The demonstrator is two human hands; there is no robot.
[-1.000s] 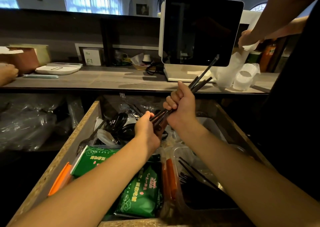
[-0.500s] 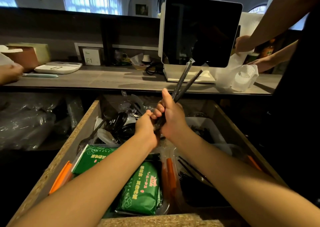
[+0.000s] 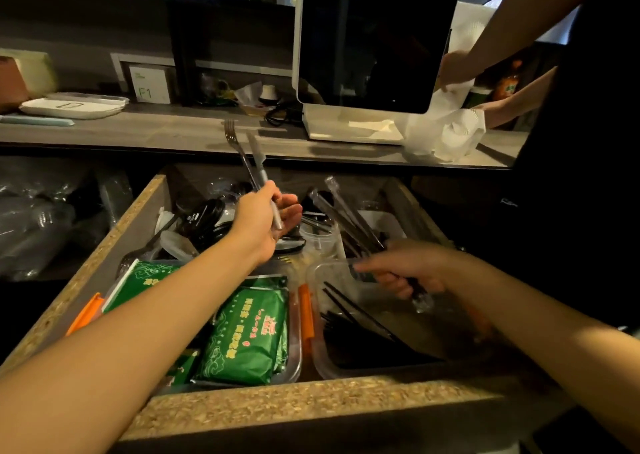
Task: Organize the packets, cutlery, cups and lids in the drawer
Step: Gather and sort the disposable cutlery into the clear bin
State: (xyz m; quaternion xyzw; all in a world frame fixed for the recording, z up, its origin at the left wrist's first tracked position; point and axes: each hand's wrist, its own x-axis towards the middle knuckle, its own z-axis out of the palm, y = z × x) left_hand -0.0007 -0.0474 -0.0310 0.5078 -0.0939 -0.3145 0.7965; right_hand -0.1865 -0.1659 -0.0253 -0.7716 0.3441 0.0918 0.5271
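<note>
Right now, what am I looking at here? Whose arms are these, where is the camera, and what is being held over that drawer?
There is no machine here: a person wears one wide-angle camera on the head, looking forward and down, so the two bare arms reaching in from the bottom are the person's own.

The left hand grips a metal fork and knife, pointing up and away. The right hand is blurred; its fingers curl round a bundle of wrapped black cutlery, low over a clear container that holds more black cutlery.

Below is an open wooden drawer. In it sit green packets in another clear container, and black lids further back.

Beyond the drawer runs a counter with a dark screen. At the right stands a second person, whose hands handle something white.
</note>
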